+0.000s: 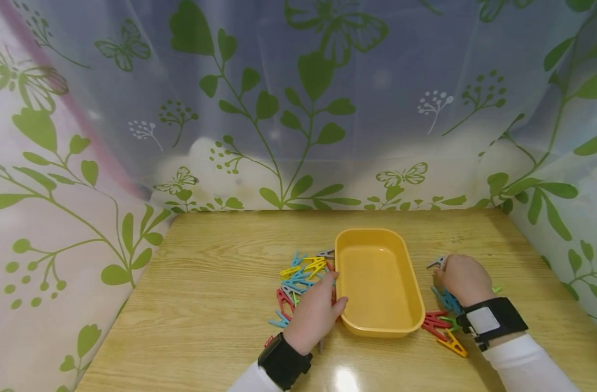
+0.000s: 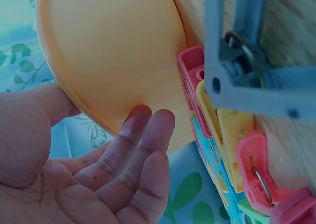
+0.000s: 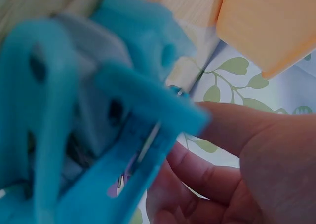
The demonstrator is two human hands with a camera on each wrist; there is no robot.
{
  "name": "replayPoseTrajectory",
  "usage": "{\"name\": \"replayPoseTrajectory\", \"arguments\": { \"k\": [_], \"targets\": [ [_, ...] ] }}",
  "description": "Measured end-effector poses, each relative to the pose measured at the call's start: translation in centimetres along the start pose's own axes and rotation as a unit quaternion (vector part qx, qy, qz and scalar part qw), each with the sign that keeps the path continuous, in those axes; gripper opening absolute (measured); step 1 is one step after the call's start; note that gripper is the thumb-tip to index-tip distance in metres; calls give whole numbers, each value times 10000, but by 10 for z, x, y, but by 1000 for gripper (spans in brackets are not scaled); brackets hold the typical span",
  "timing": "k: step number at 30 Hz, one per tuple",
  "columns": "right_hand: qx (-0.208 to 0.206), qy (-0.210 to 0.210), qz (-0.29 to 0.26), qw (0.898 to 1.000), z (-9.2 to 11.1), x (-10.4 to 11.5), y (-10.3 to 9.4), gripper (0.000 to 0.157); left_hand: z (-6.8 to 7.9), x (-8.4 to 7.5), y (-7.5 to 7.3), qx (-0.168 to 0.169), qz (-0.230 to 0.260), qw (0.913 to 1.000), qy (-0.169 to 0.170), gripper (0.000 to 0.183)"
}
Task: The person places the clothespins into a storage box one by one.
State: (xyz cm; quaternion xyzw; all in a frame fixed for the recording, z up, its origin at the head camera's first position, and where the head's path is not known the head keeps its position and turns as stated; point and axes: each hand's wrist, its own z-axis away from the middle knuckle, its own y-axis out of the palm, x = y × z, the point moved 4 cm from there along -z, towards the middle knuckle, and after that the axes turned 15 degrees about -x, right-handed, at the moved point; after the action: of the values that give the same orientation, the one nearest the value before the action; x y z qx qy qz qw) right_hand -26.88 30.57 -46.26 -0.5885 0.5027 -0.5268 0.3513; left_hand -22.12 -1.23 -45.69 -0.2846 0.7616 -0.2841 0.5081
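A yellow plastic tray (image 1: 379, 288) stands on the wooden table with nothing in it. My left hand (image 1: 315, 313) holds its left rim, the thumb over the edge and the fingers along the outer wall (image 2: 118, 61). Beside and under that hand lies a pile of coloured clothespins (image 1: 295, 280). To the right of the tray, my right hand (image 1: 467, 280) has its fingers curled, with a grey clothespin (image 1: 436, 262) poking out at the fingertips. Blue clothespins (image 3: 153, 100) hide those fingertips in the right wrist view.
Red clothespins (image 1: 432, 324) and an orange clothespin (image 1: 453, 344) lie between the tray and my right wrist. A grey clothespin (image 2: 217, 76) looms close in the left wrist view. Patterned curtains (image 1: 298, 109) surround the table (image 1: 205, 305) at the back and sides.
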Motion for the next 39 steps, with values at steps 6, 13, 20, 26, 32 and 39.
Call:
{"name": "replayPoseTrajectory", "arguments": {
  "k": [6,13,20,26,32,39],
  "targets": [
    [160,-1,53,9999,-2,2,1,37,0,1,0,48,12,10000,-59,53],
    [163,-145,236,9995,-10,3,-1,40,0,1,0,-15,-17,10000,-21,54],
    [431,-92,487,9978,-17,1,2,37,0,1,-1,44,-15,10000,-63,54],
    [591,20,567,9966,-21,0,5,33,-1,1,-2,47,-67,10000,-49,54],
    [717,205,508,9959,-22,0,4,31,-1,1,-2,34,-82,10000,-29,54],
    [93,-56,281,9995,-22,6,-13,35,-1,1,-3,12,-52,10000,-12,54]
  ]
}}
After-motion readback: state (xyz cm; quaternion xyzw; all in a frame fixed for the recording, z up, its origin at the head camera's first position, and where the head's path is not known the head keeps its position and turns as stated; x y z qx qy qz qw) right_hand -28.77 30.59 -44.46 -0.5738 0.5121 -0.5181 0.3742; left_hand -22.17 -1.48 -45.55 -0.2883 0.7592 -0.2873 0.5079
